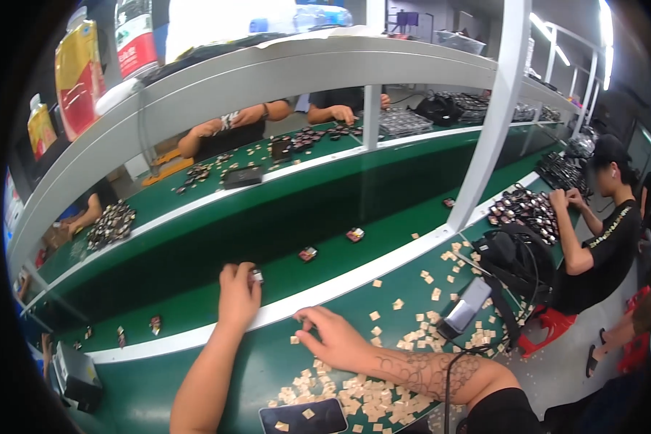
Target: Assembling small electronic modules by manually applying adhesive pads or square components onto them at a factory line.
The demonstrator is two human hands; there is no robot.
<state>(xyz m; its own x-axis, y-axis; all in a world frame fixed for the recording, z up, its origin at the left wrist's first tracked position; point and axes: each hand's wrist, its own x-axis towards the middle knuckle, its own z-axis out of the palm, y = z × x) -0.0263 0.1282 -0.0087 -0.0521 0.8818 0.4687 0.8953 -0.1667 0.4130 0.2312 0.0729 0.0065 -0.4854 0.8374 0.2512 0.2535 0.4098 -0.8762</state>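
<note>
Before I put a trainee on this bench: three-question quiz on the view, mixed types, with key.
1. Which of the wearer's hands has a small part at its fingers?
2. True or false: the phone on the near table has nothing lying on it.
3. What colour is the stool by the co-worker on the right?
A. Blue
B. Red
C. Yellow

Key:
1. The left hand; the right hand shows no part, its fingers apart.
2. False: tan squares lie on the phone.
3. B.
</note>
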